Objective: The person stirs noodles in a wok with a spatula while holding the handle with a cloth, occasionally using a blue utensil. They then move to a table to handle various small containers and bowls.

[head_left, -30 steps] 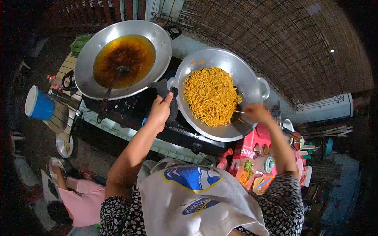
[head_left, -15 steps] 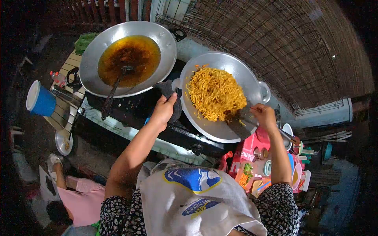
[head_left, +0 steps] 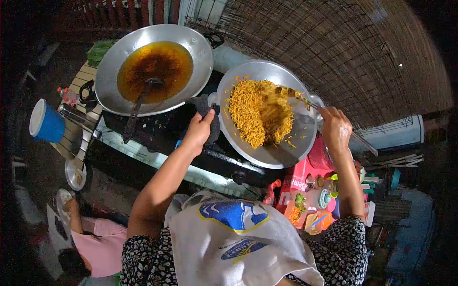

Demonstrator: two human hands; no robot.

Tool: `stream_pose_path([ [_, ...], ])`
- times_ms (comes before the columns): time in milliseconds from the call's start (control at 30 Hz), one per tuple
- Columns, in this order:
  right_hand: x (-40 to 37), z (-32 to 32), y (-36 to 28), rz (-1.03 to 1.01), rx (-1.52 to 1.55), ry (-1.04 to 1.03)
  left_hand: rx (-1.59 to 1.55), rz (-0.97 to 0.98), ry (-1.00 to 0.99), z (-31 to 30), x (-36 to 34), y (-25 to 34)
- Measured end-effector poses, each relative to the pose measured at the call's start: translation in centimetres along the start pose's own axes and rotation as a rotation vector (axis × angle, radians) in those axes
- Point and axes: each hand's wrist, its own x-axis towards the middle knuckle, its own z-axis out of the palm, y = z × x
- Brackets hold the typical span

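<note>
My left hand grips a dark cloth at the near-left handle of a silver wok, steadying its rim. A heap of yellow noodles with orange shreds fills the middle of this wok. Over its right side, my right hand is closed around the long metal handle of a spatula. The spatula's working end is among the noodles and smeared by motion. A few loose noodles lie on the bare metal at the right.
Left of it stands a larger wok of amber oil with a ladle resting inside. A blue bucket is at far left. Jars and containers crowd a red-covered table at right. A person in pink is at lower left.
My right hand has moved up and outward with the spatula, from the wok's lower right to its right rim. The noodles have shifted and spread. My left hand keeps its hold.
</note>
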Motion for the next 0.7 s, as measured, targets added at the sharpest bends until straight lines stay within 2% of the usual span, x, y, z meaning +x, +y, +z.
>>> stream_pose_path([
  [100, 0.3, -0.8, 0.1, -0.099, -0.042, 0.055, -0.011, 0.013, 0.002, 0.1, 0.0, 0.2],
  [233, 1.0, -1.0, 0.3, -0.158, -0.090, 0.024, -0.003, -0.029, 0.016, 0.4, -0.4, 0.6],
  [300, 1.2, -0.8, 0.4, -0.299, -0.127, 0.108, 0.035, -0.046, 0.045, 0.3, -0.4, 0.3],
  [433, 1.6, -1.5, 1.1, -0.169, -0.047, 0.051, 0.040, -0.008, 0.011, 0.2, -0.3, 0.3],
  [500, 1.9, -3.6, 1.2, 0.025, -0.112, -0.378, 0.064, -0.022, 0.023, 0.1, -0.3, 0.4],
  [567, 1.5, -4.0, 2.5, 0.054, -0.035, -0.361, 0.078, 0.001, 0.005, -0.3, 0.3, -0.3],
  [633, 1.0, -4.8, 3.4, 0.030, 0.154, -0.525, 0.078, -0.025, 0.004, -0.3, 0.3, -0.2],
  [667, 0.6, -4.2, 3.9, 0.101, 0.232, -0.634, 0.076, -0.055, 0.003, -0.3, 0.4, -0.1],
  [700, 0.2, -3.6, 3.9, 0.108, 0.237, -0.633, 0.085, -0.054, -0.001, -0.2, 0.3, -0.1],
])
